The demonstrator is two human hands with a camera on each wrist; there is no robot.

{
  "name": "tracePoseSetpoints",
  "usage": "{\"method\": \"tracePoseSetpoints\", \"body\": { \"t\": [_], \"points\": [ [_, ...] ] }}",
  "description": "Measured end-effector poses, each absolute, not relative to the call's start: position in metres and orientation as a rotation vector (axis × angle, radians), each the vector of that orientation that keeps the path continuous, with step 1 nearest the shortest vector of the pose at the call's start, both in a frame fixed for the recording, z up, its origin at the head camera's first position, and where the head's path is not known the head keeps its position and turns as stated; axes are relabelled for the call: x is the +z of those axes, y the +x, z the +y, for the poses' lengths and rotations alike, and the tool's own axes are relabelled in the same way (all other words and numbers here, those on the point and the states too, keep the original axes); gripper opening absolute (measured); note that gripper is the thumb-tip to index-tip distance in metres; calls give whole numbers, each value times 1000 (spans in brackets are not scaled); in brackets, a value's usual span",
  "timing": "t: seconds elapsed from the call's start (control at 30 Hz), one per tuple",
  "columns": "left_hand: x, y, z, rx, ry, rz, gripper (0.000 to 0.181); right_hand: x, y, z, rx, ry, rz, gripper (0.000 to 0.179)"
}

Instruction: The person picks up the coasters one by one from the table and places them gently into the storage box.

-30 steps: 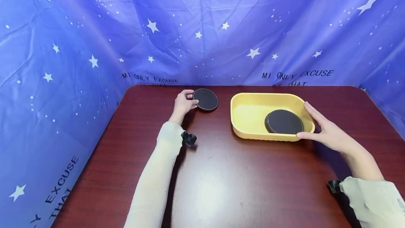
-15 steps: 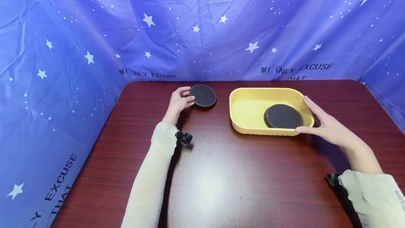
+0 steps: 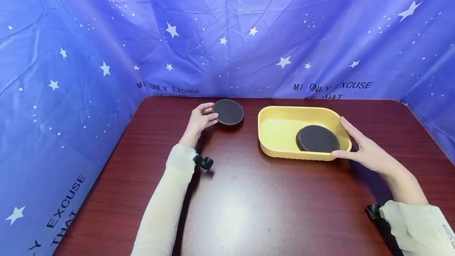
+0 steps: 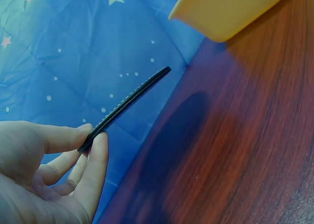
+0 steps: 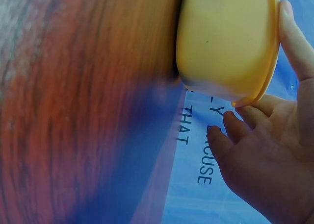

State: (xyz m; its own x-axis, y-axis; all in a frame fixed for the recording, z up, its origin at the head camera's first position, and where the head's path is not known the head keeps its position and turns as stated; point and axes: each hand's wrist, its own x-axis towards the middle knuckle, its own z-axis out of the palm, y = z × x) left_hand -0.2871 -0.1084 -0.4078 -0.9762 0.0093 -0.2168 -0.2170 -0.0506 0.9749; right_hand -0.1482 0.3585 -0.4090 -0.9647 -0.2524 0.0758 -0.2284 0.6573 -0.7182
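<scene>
Between thumb and fingers, my left hand pinches a round black coaster by its left edge. In the left wrist view the coaster appears nearly edge-on and tilted, raised over the table with its shadow below. A yellow rectangular bin stands to the right, with black round coasters, seemingly stacked, lying in its right half. My right hand holds the bin's right end, thumb at the near rim and fingers at the far corner. The right wrist view shows the bin's outer wall between thumb and fingertips.
The dark red wooden table carries the bin near its back edge. Behind and to the left hangs a blue curtain with white stars and lettering. A black wrist mount sits on the left sleeve.
My left hand and forearm have shifted slightly left with the coaster still pinched. The right hand and the bin stay in place; the head view dips and returns a little.
</scene>
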Motion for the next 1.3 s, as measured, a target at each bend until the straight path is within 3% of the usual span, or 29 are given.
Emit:
{"method": "tracePoseSetpoints", "body": {
  "t": [0.63, 1.3],
  "points": [
    [-395, -273, -100, 2203, -78, 2012, 55, -411, -148, 359, -1263, -450, 2821, 104],
    [-391, -260, -60, 2175, 105, 1945, 53, -412, -148, 360, -1258, -455, 2830, 104]
  ]
}}
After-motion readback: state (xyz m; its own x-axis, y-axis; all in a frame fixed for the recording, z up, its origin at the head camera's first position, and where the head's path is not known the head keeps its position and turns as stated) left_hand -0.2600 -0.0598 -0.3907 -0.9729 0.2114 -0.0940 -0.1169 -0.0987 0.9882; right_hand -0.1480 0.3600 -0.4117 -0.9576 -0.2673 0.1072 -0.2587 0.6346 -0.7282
